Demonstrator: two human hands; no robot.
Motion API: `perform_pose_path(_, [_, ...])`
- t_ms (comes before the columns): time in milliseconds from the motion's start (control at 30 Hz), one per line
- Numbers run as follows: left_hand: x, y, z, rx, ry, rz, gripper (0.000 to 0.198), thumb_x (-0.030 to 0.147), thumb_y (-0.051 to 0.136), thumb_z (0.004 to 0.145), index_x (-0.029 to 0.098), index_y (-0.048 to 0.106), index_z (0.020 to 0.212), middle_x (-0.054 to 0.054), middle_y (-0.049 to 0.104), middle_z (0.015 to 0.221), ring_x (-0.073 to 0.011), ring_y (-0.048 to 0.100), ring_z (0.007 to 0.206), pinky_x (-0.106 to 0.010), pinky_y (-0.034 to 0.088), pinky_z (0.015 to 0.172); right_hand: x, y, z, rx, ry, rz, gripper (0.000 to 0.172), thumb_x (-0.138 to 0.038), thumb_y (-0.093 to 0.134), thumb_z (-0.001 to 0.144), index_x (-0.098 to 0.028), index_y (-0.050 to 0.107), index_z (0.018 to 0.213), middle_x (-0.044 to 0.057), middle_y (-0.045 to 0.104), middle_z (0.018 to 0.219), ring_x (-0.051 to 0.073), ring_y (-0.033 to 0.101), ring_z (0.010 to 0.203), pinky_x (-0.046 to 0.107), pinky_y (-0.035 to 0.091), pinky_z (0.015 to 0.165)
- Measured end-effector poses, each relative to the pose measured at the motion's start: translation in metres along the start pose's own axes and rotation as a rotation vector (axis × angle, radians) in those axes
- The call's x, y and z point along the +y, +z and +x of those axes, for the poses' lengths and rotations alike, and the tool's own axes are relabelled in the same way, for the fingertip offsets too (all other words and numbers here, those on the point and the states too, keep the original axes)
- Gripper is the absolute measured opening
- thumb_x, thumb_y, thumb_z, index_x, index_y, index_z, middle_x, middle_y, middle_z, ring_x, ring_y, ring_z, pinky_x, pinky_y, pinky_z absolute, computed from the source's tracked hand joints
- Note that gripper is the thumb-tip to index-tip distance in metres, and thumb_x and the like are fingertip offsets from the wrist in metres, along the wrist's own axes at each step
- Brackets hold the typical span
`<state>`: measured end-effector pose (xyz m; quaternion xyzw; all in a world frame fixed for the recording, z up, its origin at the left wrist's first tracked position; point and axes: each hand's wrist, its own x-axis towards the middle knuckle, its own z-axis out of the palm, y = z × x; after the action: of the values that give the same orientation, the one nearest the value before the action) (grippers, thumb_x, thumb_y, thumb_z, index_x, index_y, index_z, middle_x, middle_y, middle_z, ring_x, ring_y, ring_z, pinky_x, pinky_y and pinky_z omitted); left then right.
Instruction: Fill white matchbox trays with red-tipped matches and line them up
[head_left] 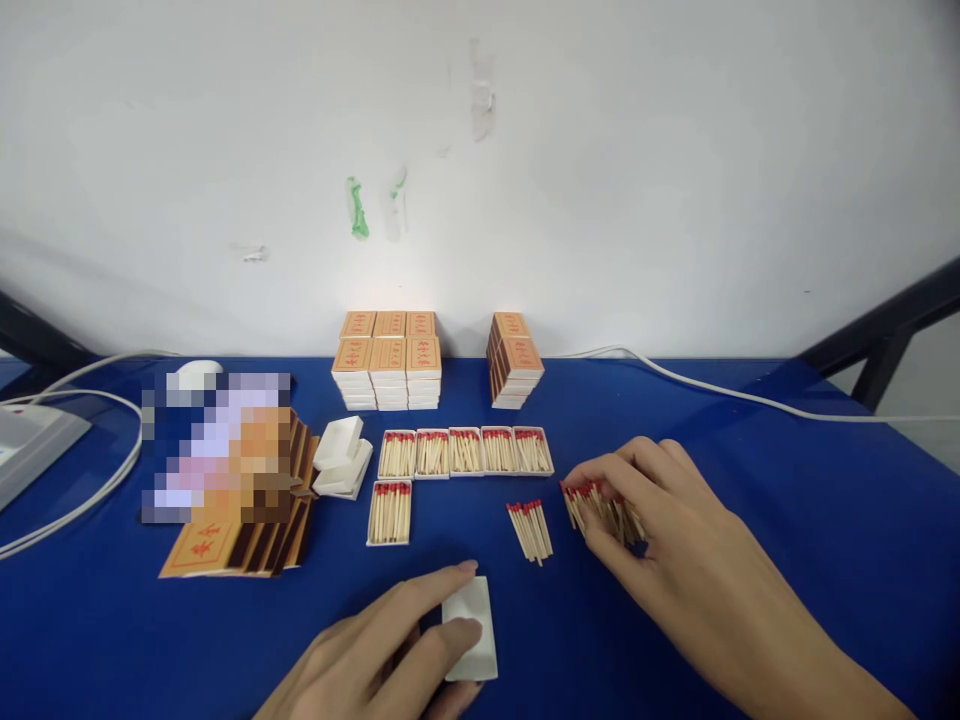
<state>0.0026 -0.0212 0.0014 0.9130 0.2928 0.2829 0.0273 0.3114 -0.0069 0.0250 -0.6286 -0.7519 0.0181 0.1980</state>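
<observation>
At lower centre, the left hand (390, 650) pinches an empty white tray (471, 628). Right of centre, the right hand (660, 520) curls loosely around a bundle of red-tipped matches (600, 508) on the blue table (750, 500). Red print on the stacked orange matchboxes (388, 357) is too small to read.

Blue table (750, 470): matchboxes (388, 372), matches (530, 529), cables (720, 392)

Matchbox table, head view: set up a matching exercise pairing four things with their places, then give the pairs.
Things:
1. white empty cardboard tray
2. loose bundle of red-tipped wooden matches
3. row of five filled white match trays
4. big stack of orange-topped closed matchboxes

Places:
A. at the back, near the white wall
B. under the left hand
C. on the blue cloth, just left of the right hand
D. mid-table, in front of the stacks

Pairs: 1-B, 2-C, 3-D, 4-A
</observation>
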Motion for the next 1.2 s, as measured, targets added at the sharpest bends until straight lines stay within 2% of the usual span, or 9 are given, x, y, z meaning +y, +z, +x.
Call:
perform_pose_path(233, [-0.001,0.009,-0.005,0.037,-0.017,-0.003,0.033,0.033,0.041,0.125,0.024,0.073,0.121,-0.004,0.084,0.134,-0.0107,0.084,0.119,-0.014,0.065,0.098,-0.006,0.012,-0.004,0.057,0.059,-0.069,0.011,-0.028,0.059,0.100,-0.032,0.069,0.104,0.004,0.072,0.101,0.026,0.071,0.091,0.030,0.047,0.049])
perform_pose_path(300, [0.000,0.007,-0.004,0.048,-0.005,-0.001,0.035,0.033,0.040,0.125,0.024,0.073,0.121,-0.004,0.084,0.133,-0.0108,0.084,0.119,-0.014,0.065,0.097,-0.006,0.012,-0.004,0.069,0.064,-0.076,0.011,-0.030,0.058,0.102,-0.032,0.069,0.103,0.004,0.073,0.099,0.027,0.071,0.089,0.031,0.046,0.049])
perform_pose_path(467, [0.000,-0.005,0.002,-0.038,-0.027,-0.013,0.029,0.032,0.046,0.124,0.022,0.073,0.122,-0.007,0.084,0.134,-0.0137,0.083,0.122,-0.016,0.065,0.099,-0.008,0.011,-0.002,0.095,0.071,-0.073,0.010,-0.036,0.060,0.103,-0.031,0.069,0.101,0.003,0.072,0.092,0.027,0.071,0.086,0.030,0.046,0.049])
perform_pose_path(533, [0.000,-0.006,0.002,-0.032,-0.025,-0.022,0.031,0.033,0.045,0.125,0.022,0.074,0.122,-0.006,0.084,0.134,-0.0137,0.084,0.120,-0.016,0.065,0.099,-0.008,0.010,-0.002,0.098,0.066,-0.072,0.010,-0.038,0.062,0.103,-0.031,0.069,0.099,0.003,0.072,0.091,0.026,0.070,0.084,0.030,0.045,0.048])
perform_pose_path(633, [-0.001,-0.002,0.000,-0.034,-0.038,-0.033,0.033,0.036,0.045,0.125,0.023,0.074,0.121,-0.006,0.084,0.135,-0.0134,0.084,0.119,-0.016,0.065,0.099,-0.011,0.011,-0.002,0.104,0.056,-0.072,0.016,-0.040,0.061,0.107,-0.031,0.067,0.095,0.002,0.070,0.087,0.025,0.069,0.081,0.030,0.045,0.048])
perform_pose_path(767, [0.000,0.003,0.000,0.039,-0.035,-0.037,0.035,0.037,0.043,0.125,0.023,0.075,0.119,-0.005,0.084,0.134,-0.0124,0.085,0.117,-0.014,0.064,0.097,-0.014,0.013,-0.002,0.106,0.023,-0.066,0.029,-0.046,0.058,0.111,-0.030,0.064,0.088,0.002,0.066,0.083,0.025,0.066,0.078,0.030,0.043,0.047])
perform_pose_path(867, [0.001,0.001,0.001,-0.012,-0.055,-0.044,0.031,0.037,0.047,0.124,0.023,0.075,0.120,-0.005,0.084,0.135,-0.0127,0.085,0.118,-0.014,0.063,0.101,-0.015,0.014,-0.002,0.112,0.001,-0.070,0.034,-0.048,0.054,0.114,-0.029,0.062,0.086,0.003,0.065,0.083,0.024,0.064,0.077,0.030,0.043,0.046])
perform_pose_path(1200, [-0.001,0.011,-0.012,0.031,-0.032,-0.026,0.036,0.032,0.042,0.124,0.023,0.076,0.118,-0.005,0.082,0.138,-0.0129,0.085,0.118,-0.015,0.065,0.098,-0.012,0.011,-0.003,0.062,0.070,-0.063,0.032,-0.048,0.055,0.113,-0.029,0.069,0.091,0.004,0.067,0.086,0.025,0.067,0.081,0.030,0.045,0.049])
